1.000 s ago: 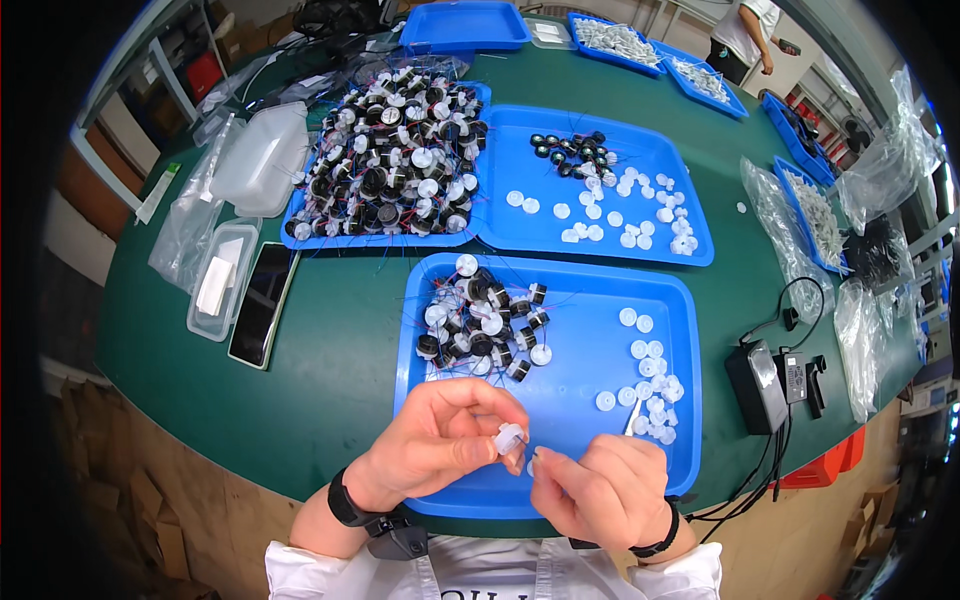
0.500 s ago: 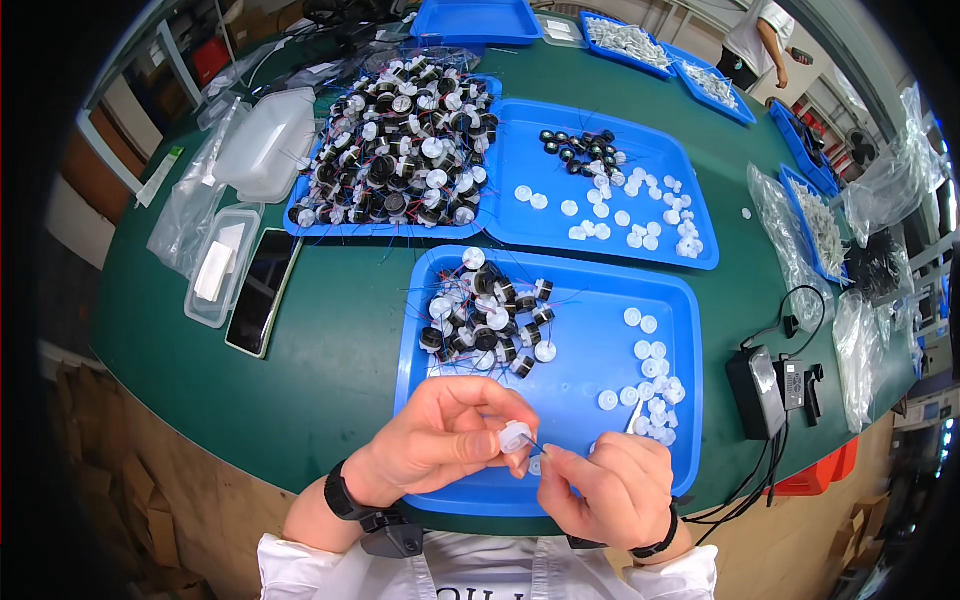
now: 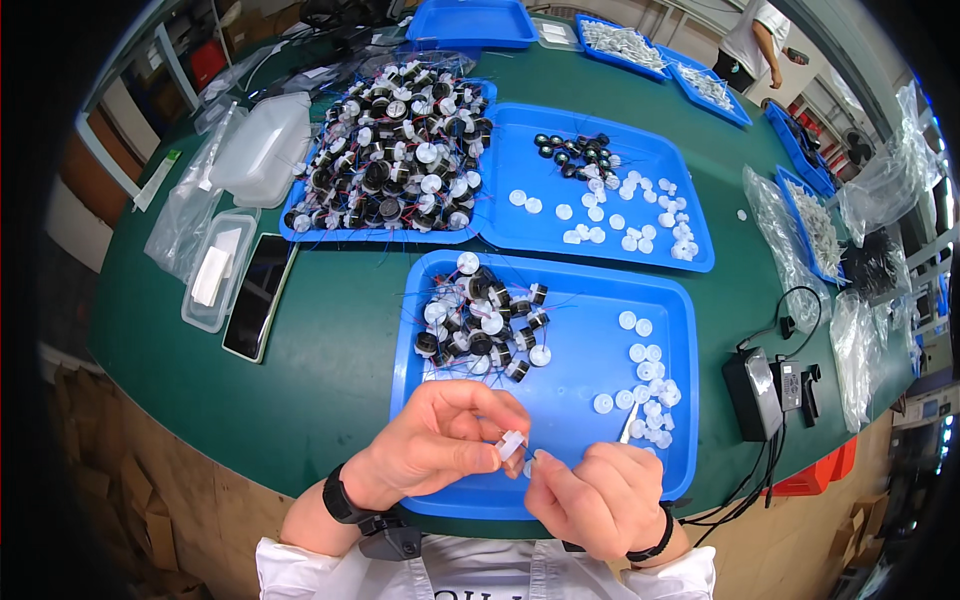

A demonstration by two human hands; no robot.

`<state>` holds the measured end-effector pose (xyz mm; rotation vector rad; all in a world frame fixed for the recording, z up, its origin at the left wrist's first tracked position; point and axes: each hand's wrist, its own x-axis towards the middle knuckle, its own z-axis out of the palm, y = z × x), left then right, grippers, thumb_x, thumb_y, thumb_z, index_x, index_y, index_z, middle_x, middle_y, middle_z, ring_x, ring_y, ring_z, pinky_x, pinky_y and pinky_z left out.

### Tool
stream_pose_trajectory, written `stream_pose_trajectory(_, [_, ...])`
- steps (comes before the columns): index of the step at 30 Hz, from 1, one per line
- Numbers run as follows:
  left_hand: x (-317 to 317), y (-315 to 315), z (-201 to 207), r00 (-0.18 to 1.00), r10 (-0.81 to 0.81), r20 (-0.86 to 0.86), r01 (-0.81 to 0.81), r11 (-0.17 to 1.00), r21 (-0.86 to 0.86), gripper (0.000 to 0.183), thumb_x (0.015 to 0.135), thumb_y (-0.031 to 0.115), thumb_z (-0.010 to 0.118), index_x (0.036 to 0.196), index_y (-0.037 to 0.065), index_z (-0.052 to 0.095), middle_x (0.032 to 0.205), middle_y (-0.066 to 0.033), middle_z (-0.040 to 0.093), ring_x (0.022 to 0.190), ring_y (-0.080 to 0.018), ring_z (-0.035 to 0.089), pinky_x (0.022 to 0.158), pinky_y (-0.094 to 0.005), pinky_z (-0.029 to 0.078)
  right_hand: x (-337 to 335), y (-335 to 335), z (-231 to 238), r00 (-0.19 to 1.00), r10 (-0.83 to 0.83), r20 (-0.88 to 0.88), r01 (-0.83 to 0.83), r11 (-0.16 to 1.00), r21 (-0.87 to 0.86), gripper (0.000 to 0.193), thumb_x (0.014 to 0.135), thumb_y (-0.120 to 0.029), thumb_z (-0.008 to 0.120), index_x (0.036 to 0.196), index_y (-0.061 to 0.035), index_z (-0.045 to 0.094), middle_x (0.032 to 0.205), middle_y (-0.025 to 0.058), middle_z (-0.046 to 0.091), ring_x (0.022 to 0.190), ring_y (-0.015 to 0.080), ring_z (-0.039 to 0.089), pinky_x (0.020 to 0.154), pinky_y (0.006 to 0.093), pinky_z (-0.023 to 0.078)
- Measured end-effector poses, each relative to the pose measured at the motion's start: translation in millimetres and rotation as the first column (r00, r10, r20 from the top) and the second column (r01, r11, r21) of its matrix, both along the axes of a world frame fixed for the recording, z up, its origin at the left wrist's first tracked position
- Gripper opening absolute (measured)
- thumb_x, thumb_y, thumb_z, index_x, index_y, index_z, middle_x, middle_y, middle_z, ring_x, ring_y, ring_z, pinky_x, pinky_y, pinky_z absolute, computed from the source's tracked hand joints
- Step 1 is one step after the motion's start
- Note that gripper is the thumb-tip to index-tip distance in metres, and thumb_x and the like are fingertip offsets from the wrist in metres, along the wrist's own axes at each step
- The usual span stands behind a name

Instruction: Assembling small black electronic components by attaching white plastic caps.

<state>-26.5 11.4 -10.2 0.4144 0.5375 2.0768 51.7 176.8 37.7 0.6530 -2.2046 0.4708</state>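
My left hand (image 3: 445,438) pinches a small white plastic piece (image 3: 511,444) between thumb and fingers, above the near blue tray (image 3: 560,268). A thin dark wire (image 3: 529,453) runs from the piece toward my right hand (image 3: 602,497), whose thumb and forefinger are closed on its end. Beyond my left hand, a pile of black round parts with white plastic tops and thin wires (image 3: 482,318) lies in the tray. At the tray's right side are loose white round plastic pieces (image 3: 640,372). A pointed metal tool (image 3: 629,424) lies among them, near my right hand.
Behind stand a heaped tray of wired parts (image 3: 385,150) and a blue tray (image 3: 560,225) with black and white pieces. A phone (image 3: 262,295) and clear plastic box (image 3: 215,270) lie left. Black adapters with cables (image 3: 752,392) sit right. A person (image 3: 752,45) stands far right.
The white piece has turned in my left fingers and now shows its side. My right hand has shifted slightly left, closer to it. The view has moved a little.
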Motion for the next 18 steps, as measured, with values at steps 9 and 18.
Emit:
stream_pose_trajectory(9, [2.7, 1.1, 3.0, 0.993, -0.048, 0.112, 0.047, 0.999, 0.006, 0.027, 0.083, 0.008, 0.063, 0.104, -0.006, 0.055, 0.097, -0.0137, 0.056, 0.081, -0.0210, 0.057, 0.074, -0.0356, 0.048, 1.9, 2.3, 2.5, 1.000, -0.007, -0.029, 0.009, 0.996, 0.087, 0.012, 0.060, 0.001, 0.063, 0.072, 0.0026, 0.062, 0.054, -0.0020, 0.037, 0.043, 0.0092, 0.039, 0.036, 0.0202, 0.025])
stream_pose_trajectory(18, [2.1, 1.8, 1.9, 0.987, -0.064, 0.144, 0.067, 0.998, -0.013, 0.026, 0.084, 0.007, 0.061, 0.105, -0.006, 0.055, 0.097, -0.0143, 0.057, 0.082, -0.0210, 0.059, 0.074, -0.0348, 0.049, 4.6, 2.3, 12.2, 1.000, 0.007, -0.013, -0.004, 0.974, 0.226, 0.015, 0.066, -0.001, 0.063, 0.081, 0.0025, 0.064, 0.052, -0.0041, 0.033, 0.041, 0.0079, 0.033, 0.037, 0.0220, 0.022])
